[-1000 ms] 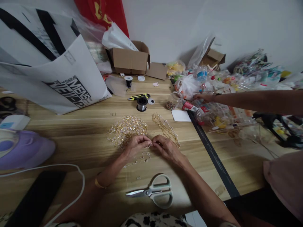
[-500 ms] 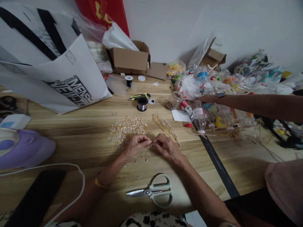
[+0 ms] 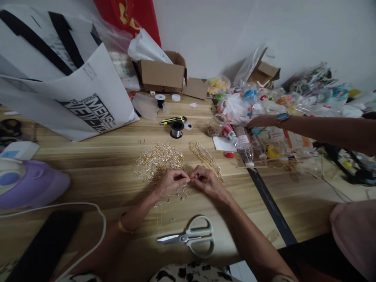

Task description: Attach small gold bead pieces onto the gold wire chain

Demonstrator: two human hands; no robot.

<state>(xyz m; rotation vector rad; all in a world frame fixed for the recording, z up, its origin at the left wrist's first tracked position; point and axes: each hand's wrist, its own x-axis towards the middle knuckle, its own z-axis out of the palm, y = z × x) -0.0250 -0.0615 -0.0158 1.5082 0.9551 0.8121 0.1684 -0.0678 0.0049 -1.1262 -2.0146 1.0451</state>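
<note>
My left hand [image 3: 172, 182] and my right hand [image 3: 206, 181] meet fingertip to fingertip low over the table, both closed in a pinch. A thin beaded chain [image 3: 172, 201] trails on the wood below the left fingers, its upper end running under them. What the right fingertips pinch is too small to make out. Just behind the left hand lies a tangled heap of gold and clear beaded chains [image 3: 160, 158]. More gold chains [image 3: 205, 156] are stretched out beyond the right hand. Scissors [image 3: 188, 237] with pale handles lie nearer my body, beside a few tiny beads [image 3: 172, 220].
Behind the chains are a wire spool [image 3: 176, 129], a yellow box cutter [image 3: 172, 120] and a jar of beads [image 3: 216, 125]. A co-worker's arm [image 3: 323, 131] reaches in from the right over bottles and bags. A white bag [image 3: 96, 98] and a purple device [image 3: 38, 182] stand left.
My hands stay pinched together, with the left fingertips slightly further right; the small loop below them is now hidden. The co-worker's hand has shifted, and the bottle and red cap near it have moved.
</note>
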